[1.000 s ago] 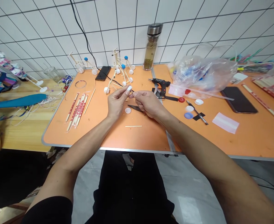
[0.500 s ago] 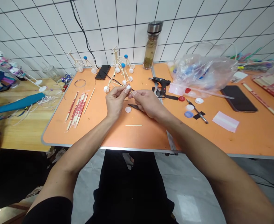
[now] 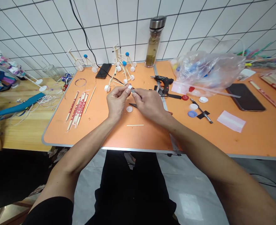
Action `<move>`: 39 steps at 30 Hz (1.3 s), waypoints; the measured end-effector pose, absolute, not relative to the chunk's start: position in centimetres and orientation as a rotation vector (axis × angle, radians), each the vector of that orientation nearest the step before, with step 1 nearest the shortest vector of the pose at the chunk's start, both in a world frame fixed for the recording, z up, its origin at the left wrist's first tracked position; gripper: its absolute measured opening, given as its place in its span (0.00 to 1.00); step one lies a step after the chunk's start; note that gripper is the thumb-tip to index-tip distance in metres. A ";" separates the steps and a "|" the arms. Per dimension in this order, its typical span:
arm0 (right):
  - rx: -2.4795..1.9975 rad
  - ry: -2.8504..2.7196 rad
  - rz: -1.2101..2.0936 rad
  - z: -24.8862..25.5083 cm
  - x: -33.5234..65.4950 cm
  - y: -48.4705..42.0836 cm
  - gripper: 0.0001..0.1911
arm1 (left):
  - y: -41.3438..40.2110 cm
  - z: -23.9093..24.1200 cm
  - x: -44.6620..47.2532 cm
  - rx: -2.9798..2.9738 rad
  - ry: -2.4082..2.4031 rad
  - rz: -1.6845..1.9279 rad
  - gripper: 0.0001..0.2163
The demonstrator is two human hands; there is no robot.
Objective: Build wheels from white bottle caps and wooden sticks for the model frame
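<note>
A small white bottle cap (image 3: 130,87) is pinched between the thumb and fingers of my left hand (image 3: 118,100). My right hand (image 3: 149,101) is closed right beside it, its fingertips at the cap. A small greyish tip (image 3: 132,91) shows at those fingertips; the rest of it is hidden in the hand. Under my right hand lie dark pointed blades (image 3: 133,105), mostly covered. A translucent white disc (image 3: 129,109) and a thin wooden stick (image 3: 135,125) lie on the orange table (image 3: 119,137) below my hands.
Stick models with cap wheels (image 3: 116,70) stand behind my hands. Wrapped chopsticks (image 3: 79,109) lie left. To the right are a glue gun (image 3: 162,82), loose caps (image 3: 192,114), a craft knife (image 3: 201,111), a phone (image 3: 246,97) and a plastic bag (image 3: 210,73). A tea bottle (image 3: 154,43) stands behind.
My right hand has turned over the cap, its knuckles higher, and a greyish tip now shows there. My left hand keeps its pinch. The view has shifted slightly.
</note>
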State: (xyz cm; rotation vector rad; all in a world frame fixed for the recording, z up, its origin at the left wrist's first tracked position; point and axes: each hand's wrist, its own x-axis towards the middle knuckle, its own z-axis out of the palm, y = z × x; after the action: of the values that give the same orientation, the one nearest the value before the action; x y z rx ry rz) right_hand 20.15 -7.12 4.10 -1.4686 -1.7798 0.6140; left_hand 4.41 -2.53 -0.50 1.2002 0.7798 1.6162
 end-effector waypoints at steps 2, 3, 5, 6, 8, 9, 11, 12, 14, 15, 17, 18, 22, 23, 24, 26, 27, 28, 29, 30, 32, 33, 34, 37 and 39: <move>-1.216 -1.556 1.203 4.6 21.0 -6.5 0.16 | -2.7 -0.2 4.5 1.240 0.717 1.641 0.13; -1.090 -1.436 1.484 4.7 21.3 -6.2 0.15 | -2.6 -0.2 4.6 1.257 0.686 1.656 0.14; -0.920 -1.233 1.801 4.7 21.7 -5.8 0.14 | -2.4 -0.3 4.6 1.264 0.650 1.671 0.15; -0.894 -1.182 1.819 4.6 21.6 -5.8 0.14 | -2.2 -0.5 4.6 1.260 0.648 1.664 0.15; -0.941 -1.182 1.656 4.1 21.3 -5.8 0.15 | -1.8 -0.7 4.4 1.263 0.672 1.636 0.16; -0.997 -1.236 1.523 3.8 21.1 -5.9 0.15 | -1.7 -0.8 4.3 1.277 0.689 1.627 0.16; -1.146 -1.427 1.162 3.4 20.8 -6.0 0.17 | -1.6 -0.8 4.1 1.319 0.731 1.631 0.15; -1.229 -1.553 0.950 3.2 20.7 -6.2 0.17 | -1.7 -0.7 4.0 1.337 0.755 1.635 0.15; -1.402 -1.798 0.517 3.2 20.6 -6.5 0.18 | -1.8 -0.5 3.9 1.349 0.798 1.627 0.16; -1.490 -1.901 0.339 3.3 20.5 -6.7 0.19 | -1.9 -0.4 3.9 1.340 0.808 1.615 0.16; -1.649 -2.049 0.113 3.5 20.2 -7.3 0.23 | -2.0 -0.4 4.0 1.301 0.805 1.590 0.17; -1.709 -2.087 0.059 3.6 20.0 -7.5 0.25 | -2.0 -0.5 4.0 1.279 0.801 1.581 0.18; -1.683 -2.030 0.160 4.2 19.7 -8.0 0.21 | -2.3 -0.8 4.4 1.201 0.802 1.579 0.16; -1.608 -1.963 0.288 4.3 19.9 -7.8 0.19 | -2.3 -0.8 4.4 1.184 0.794 1.577 0.16; -1.517 -1.873 0.466 4.5 20.2 -7.6 0.18 | -2.4 -0.7 4.5 1.172 0.780 1.576 0.15; -1.305 -1.668 0.964 4.7 21.1 -6.9 0.17 | -2.5 -0.5 4.5 1.170 0.751 1.574 0.15; -1.193 -1.564 1.233 4.8 21.6 -6.5 0.17 | -2.5 -0.3 4.5 1.176 0.741 1.573 0.14; -1.089 -1.469 1.469 4.8 22.0 -6.2 0.17 | -2.5 -0.2 4.5 1.181 0.738 1.571 0.14; -1.009 -1.398 1.642 4.8 22.2 -5.9 0.17 | -2.4 -0.1 4.5 1.183 0.739 1.566 0.14; -0.975 -1.359 1.720 4.7 22.3 -5.7 0.18 | -2.4 -0.1 4.5 1.180 0.745 1.563 0.14; -1.079 -1.412 1.545 4.3 21.8 -5.8 0.19 | -2.2 -0.4 4.5 1.158 0.762 1.561 0.13; -1.190 -1.498 1.323 4.1 21.4 -6.1 0.19 | -2.1 -0.6 4.4 1.142 0.774 1.563 0.13; -1.311 -1.607 1.055 3.9 20.9 -6.4 0.19 | -2.0 -0.9 4.4 1.128 0.785 1.566 0.14; -1.586 -1.886 0.375 3.8 19.7 -7.5 0.18 | -1.9 -1.5 4.4 1.102 0.811 1.573 0.15; -1.623 -1.901 0.390 4.3 19.8 -7.7 0.19 | -2.0 -1.5 4.4 1.109 0.819 1.577 0.17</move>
State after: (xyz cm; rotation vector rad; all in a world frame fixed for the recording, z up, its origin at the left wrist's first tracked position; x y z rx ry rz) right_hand 19.75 -7.67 4.29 -1.6232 -1.9011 0.3897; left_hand 4.38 -1.98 -1.53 1.1095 0.8191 1.5775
